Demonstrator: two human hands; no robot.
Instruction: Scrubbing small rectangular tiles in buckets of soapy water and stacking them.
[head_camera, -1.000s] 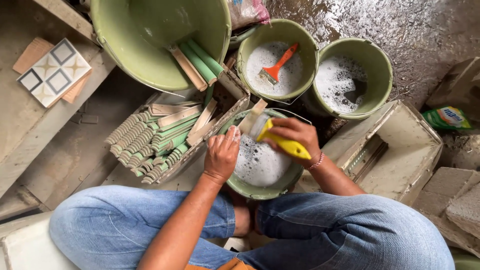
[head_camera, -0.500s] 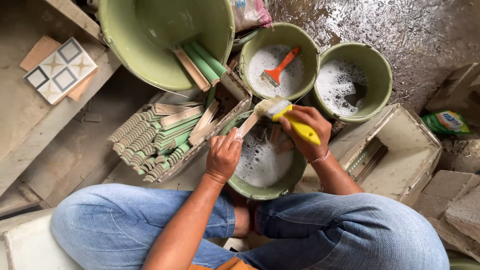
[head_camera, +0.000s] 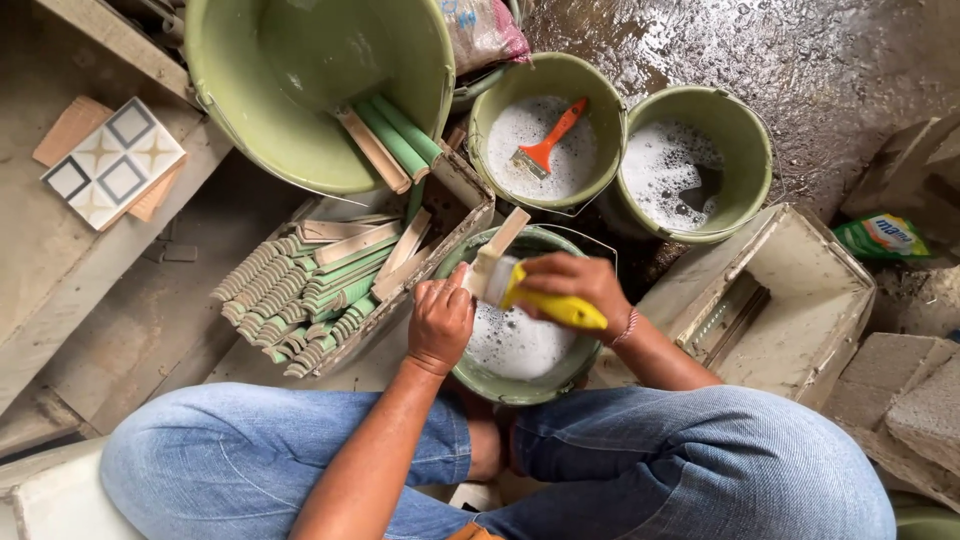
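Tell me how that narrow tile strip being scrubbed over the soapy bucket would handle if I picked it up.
The strip looks stiff and ceramic, so probably brittle if dropped. Foam in the bucket suggests it is wet and slippery. The left hand grips one end while the right hand works the yellow brush.

A seated person is wearing faded blue denim jeans, the fabric creasing in soft folds over both knees and paling along the thighs. Both forearms are showing bare from the elbows down, with no sleeves reaching them. The left hand (head_camera: 440, 322) is wearing no glove and no ring that can be made out. Just behind the right hand (head_camera: 572, 284), a thin bracelet (head_camera: 627, 327) of pale beads is circling the wrist. A sliver of orange garment is peeking in at the bottom edge, between the legs.
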